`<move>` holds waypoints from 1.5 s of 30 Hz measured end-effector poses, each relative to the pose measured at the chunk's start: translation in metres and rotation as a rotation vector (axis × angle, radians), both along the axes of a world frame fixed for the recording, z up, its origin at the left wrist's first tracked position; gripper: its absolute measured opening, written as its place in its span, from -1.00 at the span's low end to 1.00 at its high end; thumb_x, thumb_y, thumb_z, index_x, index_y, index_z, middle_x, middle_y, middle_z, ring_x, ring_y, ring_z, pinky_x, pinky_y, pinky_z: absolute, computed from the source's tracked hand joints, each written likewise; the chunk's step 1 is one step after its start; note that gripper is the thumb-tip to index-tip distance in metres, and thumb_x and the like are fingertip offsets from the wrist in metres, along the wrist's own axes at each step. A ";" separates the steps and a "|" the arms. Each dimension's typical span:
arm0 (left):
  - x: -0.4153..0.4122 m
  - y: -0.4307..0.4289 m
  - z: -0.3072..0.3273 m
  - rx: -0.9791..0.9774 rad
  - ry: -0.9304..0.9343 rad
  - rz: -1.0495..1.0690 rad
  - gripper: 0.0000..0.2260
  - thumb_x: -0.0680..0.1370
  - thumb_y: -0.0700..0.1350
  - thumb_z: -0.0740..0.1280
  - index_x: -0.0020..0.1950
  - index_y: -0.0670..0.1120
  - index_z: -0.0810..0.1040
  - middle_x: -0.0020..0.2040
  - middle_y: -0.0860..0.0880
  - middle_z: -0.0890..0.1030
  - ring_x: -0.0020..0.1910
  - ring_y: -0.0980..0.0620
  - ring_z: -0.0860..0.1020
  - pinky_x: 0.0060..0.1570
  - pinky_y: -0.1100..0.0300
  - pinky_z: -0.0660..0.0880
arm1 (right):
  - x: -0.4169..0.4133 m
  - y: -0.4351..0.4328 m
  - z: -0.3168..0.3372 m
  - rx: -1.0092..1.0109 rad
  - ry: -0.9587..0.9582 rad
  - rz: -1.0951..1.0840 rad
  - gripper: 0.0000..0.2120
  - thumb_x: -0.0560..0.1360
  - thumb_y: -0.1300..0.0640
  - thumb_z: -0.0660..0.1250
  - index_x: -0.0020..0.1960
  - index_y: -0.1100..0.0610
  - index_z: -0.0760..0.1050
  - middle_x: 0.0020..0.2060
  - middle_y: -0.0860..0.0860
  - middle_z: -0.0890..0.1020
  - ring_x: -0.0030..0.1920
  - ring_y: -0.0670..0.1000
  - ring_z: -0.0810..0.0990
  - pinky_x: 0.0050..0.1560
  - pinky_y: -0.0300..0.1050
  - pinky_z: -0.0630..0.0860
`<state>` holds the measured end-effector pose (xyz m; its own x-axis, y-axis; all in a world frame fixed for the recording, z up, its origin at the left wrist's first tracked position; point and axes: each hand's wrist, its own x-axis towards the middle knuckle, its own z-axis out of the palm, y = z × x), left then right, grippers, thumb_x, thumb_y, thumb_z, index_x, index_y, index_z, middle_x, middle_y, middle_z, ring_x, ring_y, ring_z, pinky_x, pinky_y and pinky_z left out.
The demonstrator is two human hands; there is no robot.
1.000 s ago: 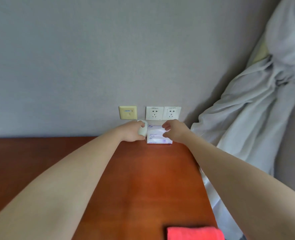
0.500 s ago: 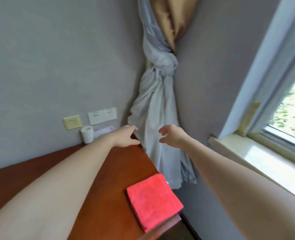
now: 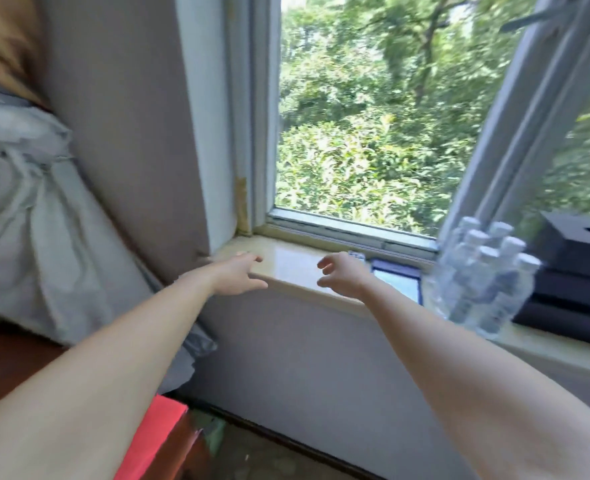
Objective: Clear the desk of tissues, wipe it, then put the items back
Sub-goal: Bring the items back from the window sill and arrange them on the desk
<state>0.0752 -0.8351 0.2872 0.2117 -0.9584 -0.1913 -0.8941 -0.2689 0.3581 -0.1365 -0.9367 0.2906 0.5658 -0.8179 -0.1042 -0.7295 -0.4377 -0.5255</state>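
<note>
Left hand [image 3: 240, 276] and right hand [image 3: 344, 279] are held empty — fingers [image 3: 253, 259] loosely spread — at the windowsill [image 3: 293, 269], probably so the parked bottles [image 3: 484, 282] can be fetched.

Window sill [image 3: 286, 268]: pale stone, polished, glossy.
Curtain [image 3: 37, 237]: grey cloth, creased, matt.
Towel [image 3: 151, 441]: red cloth, soft matt nap.
Bench [image 3: 6, 362]: reddish-brown wood, smooth.
Water bottles [image 3: 484, 285]: clear plastic, glossy.
Tissue box [image 3: 577, 244]: black, matt; material not discernible.
Wall [image 3: 130, 133]: grey, matt.
</note>
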 end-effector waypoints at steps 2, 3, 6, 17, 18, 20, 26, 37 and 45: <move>-0.025 -0.027 0.000 0.001 0.002 -0.050 -0.41 0.60 0.10 0.30 0.56 -0.05 0.18 0.51 -0.09 0.28 0.44 -0.07 0.35 0.38 0.12 0.27 | -0.030 -0.015 -0.003 0.005 0.020 -0.048 -0.59 0.50 0.16 0.38 0.33 0.16 0.48 0.22 0.08 0.60 0.22 0.07 0.55 0.18 -0.17 0.44; -0.036 -0.040 -0.002 -0.001 0.009 -0.072 -0.40 0.60 0.09 0.31 0.56 -0.05 0.18 0.52 -0.09 0.27 0.46 -0.06 0.32 0.41 0.10 0.26 | -0.043 -0.022 -0.005 0.010 0.023 -0.071 -0.59 0.50 0.14 0.39 0.34 0.16 0.48 0.22 0.08 0.59 0.24 0.08 0.54 0.20 -0.15 0.43; -0.061 -0.074 -0.011 0.008 0.027 -0.117 -0.40 0.59 0.09 0.32 0.55 -0.04 0.18 0.51 -0.06 0.28 0.44 -0.06 0.34 0.41 0.00 0.29 | -0.070 -0.047 -0.012 0.022 0.026 -0.137 -0.61 0.51 0.14 0.39 0.32 0.16 0.49 0.23 0.07 0.59 0.24 0.06 0.53 0.22 -0.13 0.43; -0.094 -0.165 -0.060 0.040 0.149 -0.005 -0.45 0.60 0.02 0.33 0.51 -0.15 0.25 0.45 -0.13 0.35 0.34 -0.10 0.44 0.33 0.03 0.39 | -0.073 -0.128 -0.047 0.116 0.054 -0.120 -0.62 0.53 0.17 0.33 0.34 0.20 0.49 0.27 0.08 0.57 0.26 0.08 0.52 0.21 -0.13 0.42; -0.095 -0.172 -0.063 0.042 0.164 0.015 -0.45 0.60 0.01 0.33 0.51 -0.16 0.26 0.45 -0.14 0.36 0.35 -0.10 0.43 0.32 0.04 0.39 | -0.069 -0.133 -0.050 0.123 0.063 -0.108 -0.62 0.54 0.17 0.32 0.34 0.21 0.48 0.27 0.08 0.56 0.26 0.08 0.52 0.19 -0.13 0.42; -0.096 -0.183 -0.069 0.053 0.212 0.053 -0.45 0.61 0.00 0.32 0.51 -0.19 0.26 0.44 -0.14 0.39 0.35 -0.10 0.44 0.31 0.06 0.40 | -0.059 -0.143 -0.054 0.148 0.070 -0.096 -0.65 0.55 0.18 0.30 0.30 0.27 0.50 0.24 0.12 0.58 0.24 0.11 0.54 0.19 -0.07 0.46; -0.096 -0.207 -0.087 0.073 0.317 0.098 -0.63 0.58 -0.04 0.35 0.33 -0.18 0.48 0.21 -0.14 0.56 0.18 -0.07 0.53 0.06 0.16 0.39 | -0.043 -0.167 -0.066 0.239 0.073 -0.094 -0.73 0.49 0.25 0.30 -0.38 0.12 0.38 -0.45 -0.01 0.47 -0.41 -0.04 0.46 -0.41 -0.21 0.36; -0.071 -0.170 -0.085 -0.130 0.649 0.271 -0.74 0.55 -0.25 0.37 0.24 -0.12 0.59 -0.03 0.03 0.63 0.02 0.04 0.63 0.12 0.12 0.58 | -0.009 -0.167 -0.064 0.486 -0.239 -0.021 -0.89 0.50 0.33 0.37 0.02 0.31 0.56 -0.01 0.20 0.67 -0.14 0.08 0.72 -0.10 -0.01 0.67; -0.018 -0.060 -0.067 -0.347 0.761 0.513 -0.71 0.55 -0.21 0.39 0.23 0.04 0.61 0.04 0.07 0.69 0.09 0.11 0.63 0.20 0.15 0.54 | 0.068 -0.090 -0.048 0.588 -0.345 0.166 -0.77 0.51 0.37 0.34 0.17 0.37 0.52 -0.09 0.24 0.65 -0.30 0.01 0.61 -0.28 -0.19 0.61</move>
<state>0.0568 -0.8948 0.2198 0.5549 -0.8134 -0.1747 -0.1954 -0.3316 0.9230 -0.0689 -1.0270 0.2430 0.7585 -0.5811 -0.2949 -0.4264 -0.1004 -0.8989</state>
